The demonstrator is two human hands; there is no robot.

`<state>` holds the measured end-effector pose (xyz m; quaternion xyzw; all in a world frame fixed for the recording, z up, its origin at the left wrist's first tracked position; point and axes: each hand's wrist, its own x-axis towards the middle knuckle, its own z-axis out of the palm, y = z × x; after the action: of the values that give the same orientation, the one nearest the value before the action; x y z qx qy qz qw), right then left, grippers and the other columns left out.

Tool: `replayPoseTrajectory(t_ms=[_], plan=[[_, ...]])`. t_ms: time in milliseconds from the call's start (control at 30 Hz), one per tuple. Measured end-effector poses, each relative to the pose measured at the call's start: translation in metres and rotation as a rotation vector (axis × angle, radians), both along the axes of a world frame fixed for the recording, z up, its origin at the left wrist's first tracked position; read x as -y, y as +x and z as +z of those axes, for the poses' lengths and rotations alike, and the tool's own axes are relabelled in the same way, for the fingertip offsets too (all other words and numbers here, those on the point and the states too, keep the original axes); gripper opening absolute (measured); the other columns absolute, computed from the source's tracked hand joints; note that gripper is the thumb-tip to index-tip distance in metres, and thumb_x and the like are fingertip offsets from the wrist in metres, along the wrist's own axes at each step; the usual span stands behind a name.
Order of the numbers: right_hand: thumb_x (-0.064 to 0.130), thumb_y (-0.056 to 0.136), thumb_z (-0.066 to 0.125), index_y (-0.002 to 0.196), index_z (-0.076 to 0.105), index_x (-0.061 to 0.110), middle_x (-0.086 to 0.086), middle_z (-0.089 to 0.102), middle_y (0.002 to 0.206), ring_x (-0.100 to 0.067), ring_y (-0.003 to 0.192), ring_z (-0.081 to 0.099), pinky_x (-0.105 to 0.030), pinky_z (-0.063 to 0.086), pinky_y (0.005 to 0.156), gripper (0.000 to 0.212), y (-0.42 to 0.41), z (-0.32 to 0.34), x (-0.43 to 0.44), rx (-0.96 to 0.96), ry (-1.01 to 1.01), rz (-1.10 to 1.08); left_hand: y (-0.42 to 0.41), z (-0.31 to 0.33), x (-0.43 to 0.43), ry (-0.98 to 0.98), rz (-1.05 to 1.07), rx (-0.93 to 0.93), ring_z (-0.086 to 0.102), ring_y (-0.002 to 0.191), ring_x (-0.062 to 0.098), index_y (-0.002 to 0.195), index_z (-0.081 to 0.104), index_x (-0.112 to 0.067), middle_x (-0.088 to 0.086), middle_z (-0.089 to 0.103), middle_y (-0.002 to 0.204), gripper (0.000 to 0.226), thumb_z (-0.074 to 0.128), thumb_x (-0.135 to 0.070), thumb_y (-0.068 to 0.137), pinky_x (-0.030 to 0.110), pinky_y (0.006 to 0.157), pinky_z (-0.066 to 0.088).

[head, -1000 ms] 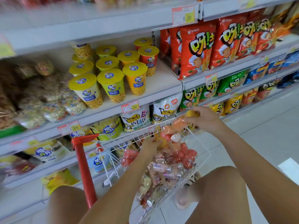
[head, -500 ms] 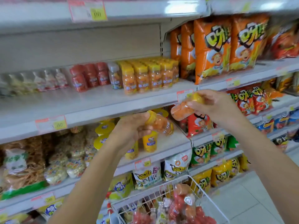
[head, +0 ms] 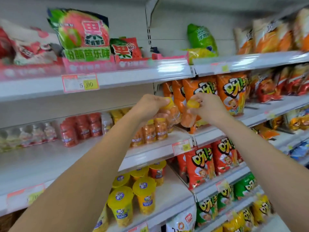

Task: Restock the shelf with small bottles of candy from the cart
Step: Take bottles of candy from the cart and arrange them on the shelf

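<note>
The fingers of the left hand curl round the yellow cap of one small candy bottle, and the right hand pinches the cap of a second bottle the same way, likely so each can be set down standing up. Both hang just above the shelf, by the row of orange bottles there. They look like clear, smooth, round plastic with orange candy inside.
</note>
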<state>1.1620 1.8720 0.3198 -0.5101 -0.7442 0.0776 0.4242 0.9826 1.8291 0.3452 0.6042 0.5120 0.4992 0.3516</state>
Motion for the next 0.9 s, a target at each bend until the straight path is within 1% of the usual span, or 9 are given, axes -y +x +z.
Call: replayPoseTrajectory(t_ms=[100,267,400,567,633,700,733,800,900], plan=[[0.021,0.082,0.073,0.125,0.058,0.015,-0.005,0.06,0.126,-0.02,0.112,0.056,-0.023,0.039,0.083,0.046,0.004,-0.002,-0.014,0.026,0.001,-0.023,0.009,0.003,-0.028,-0.06,0.01,-0.16,0.061,0.059,0.007,0.116,0.059,0.001,0.007,0.064,0.083,0.029,0.059,-0.017,0.093,0.014,0.05,0.05],[0.024,0.081,0.074,0.128,0.057,0.015,-0.006,0.059,0.129,-0.021,0.115,0.055,-0.025,0.041,0.087,0.051,0.011,-0.011,-0.027,0.077,-0.037,0.007,0.024,0.007,-0.062,-0.175,0.025,-0.364,0.061,0.065,0.013,0.119,0.052,0.005,0.011,0.062,0.09,0.034,0.058,-0.015,0.093,0.016,0.046,0.049],[0.022,0.082,0.073,0.129,0.056,0.016,-0.005,0.057,0.131,-0.02,0.12,0.053,-0.029,0.043,0.094,0.05,0.021,-0.017,-0.032,0.042,-0.1,0.036,0.034,0.004,-0.082,-0.257,0.033,-0.509,0.063,0.065,0.015,0.125,0.047,0.001,0.01,0.059,0.096,0.036,0.058,-0.012,0.093,0.021,0.05,0.055],[0.022,0.081,0.074,0.124,0.058,0.018,-0.005,0.059,0.126,-0.016,0.108,0.056,-0.025,0.042,0.083,0.046,0.034,-0.025,-0.036,-0.039,-0.159,0.092,0.038,-0.003,-0.092,-0.318,0.045,-0.724,0.058,0.062,0.014,0.116,0.053,-0.005,0.007,0.056,0.092,0.023,0.055,-0.013,0.094,0.016,0.042,0.051],[0.022,0.08,0.075,0.122,0.059,0.019,-0.004,0.06,0.124,-0.014,0.103,0.056,-0.023,0.04,0.08,0.045,0.037,-0.027,-0.037,-0.048,-0.156,0.09,0.038,-0.003,-0.094,-0.269,0.066,-0.812,0.056,0.061,0.012,0.097,0.057,-0.012,0.003,0.057,0.086,0.005,0.053,-0.012,0.095,0.015,0.041,0.049],[0.023,0.079,0.075,0.121,0.06,0.021,-0.004,0.06,0.124,-0.015,0.106,0.055,-0.024,0.04,0.081,0.044,0.038,-0.029,-0.039,-0.067,-0.157,0.09,0.036,-0.004,-0.097,-0.157,0.105,-0.989,0.057,0.066,0.014,0.079,0.054,-0.018,0.002,0.058,0.083,0.016,0.051,-0.016,0.095,0.017,0.05,0.049],[0.023,0.079,0.076,0.12,0.06,0.021,-0.004,0.06,0.124,-0.015,0.108,0.055,-0.025,0.041,0.082,0.044,0.039,-0.03,-0.04,-0.079,-0.158,0.095,0.035,-0.004,-0.098,-0.119,0.12,-1.063,0.061,0.074,0.017,0.083,0.058,-0.016,0.005,0.062,0.089,0.016,0.052,-0.023,0.095,0.02,0.059,0.051],[0.023,0.08,0.075,0.12,0.06,0.022,-0.004,0.059,0.125,-0.016,0.112,0.055,-0.025,0.041,0.085,0.043,0.039,-0.03,-0.041,-0.099,-0.157,0.108,0.035,-0.008,-0.095,-0.058,0.139,-1.189,0.063,0.094,0.022,0.106,0.064,-0.01,0.009,0.065,0.105,0.031,0.056,-0.037,0.092,0.028,0.078,0.051],[0.021,0.08,0.075,0.118,0.06,0.023,-0.004,0.059,0.127,-0.016,0.116,0.053,-0.028,0.043,0.091,0.041,0.041,-0.03,-0.042,-0.14,-0.164,0.136,0.032,-0.015,-0.093,0.042,0.191,-1.34,0.059,0.102,0.022,0.12,0.06,-0.009,0.006,0.063,0.114,0.047,0.066,-0.039,0.085,0.031,0.086,0.05]])
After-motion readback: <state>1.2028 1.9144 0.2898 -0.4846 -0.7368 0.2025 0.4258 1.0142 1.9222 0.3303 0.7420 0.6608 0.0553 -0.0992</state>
